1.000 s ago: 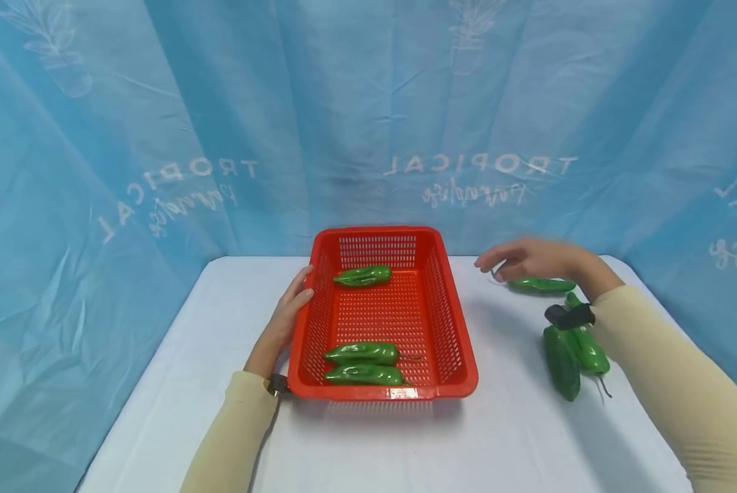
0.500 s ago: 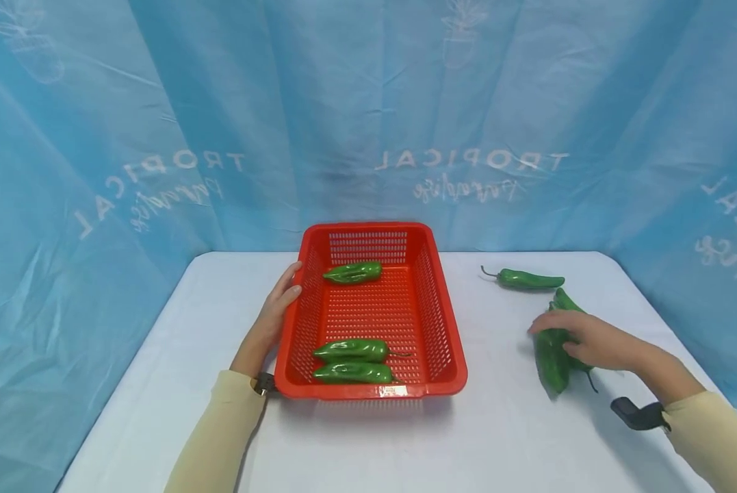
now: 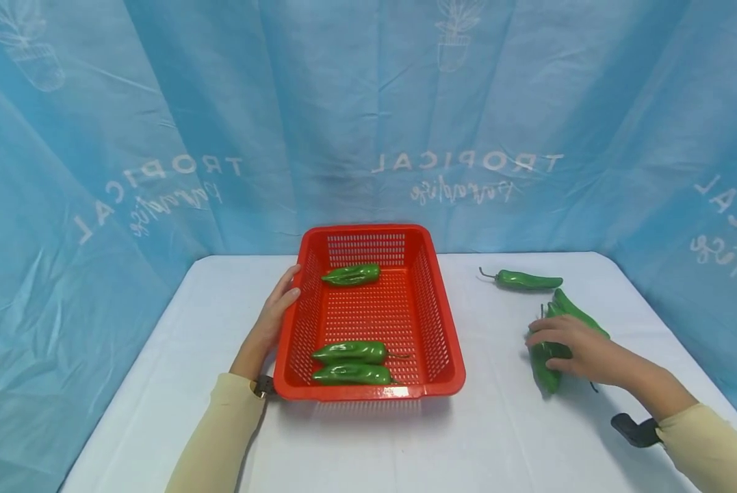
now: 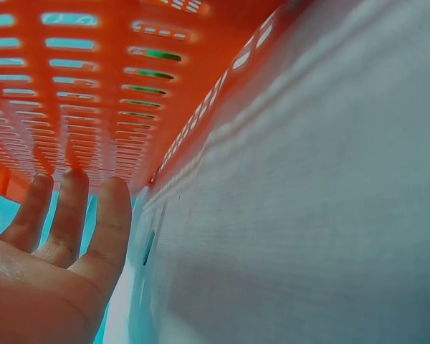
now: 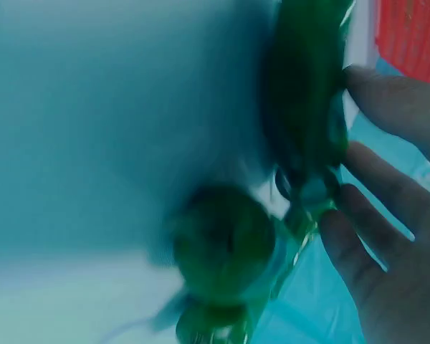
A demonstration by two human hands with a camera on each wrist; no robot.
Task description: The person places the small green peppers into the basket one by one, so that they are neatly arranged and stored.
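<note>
On the right of the table, my right hand (image 3: 590,349) reaches over a few green chili peppers. Its thumb and fingers straddle a dark green chili pepper (image 3: 542,373) and pinch it; the stem points away from me. In the right wrist view that chili pepper (image 5: 304,86) lies along the fingertips (image 5: 358,79). Another green chili pepper (image 3: 580,315) lies just behind the hand, and one beside it is mostly hidden. My left hand (image 3: 272,315) rests with extended fingers against the left wall of a red plastic basket (image 3: 448,322).
Three green chili peppers lie in the basket: one at the back (image 3: 351,275), two near the front (image 3: 350,352). A single chili pepper (image 3: 528,280) lies at the table's back right. Blue curtains (image 3: 343,137) enclose the white table (image 3: 485,438).
My right hand has come back from near the rear chili pepper to the group at right. The pinched chili pepper has shifted slightly left. My left hand stays at the basket.
</note>
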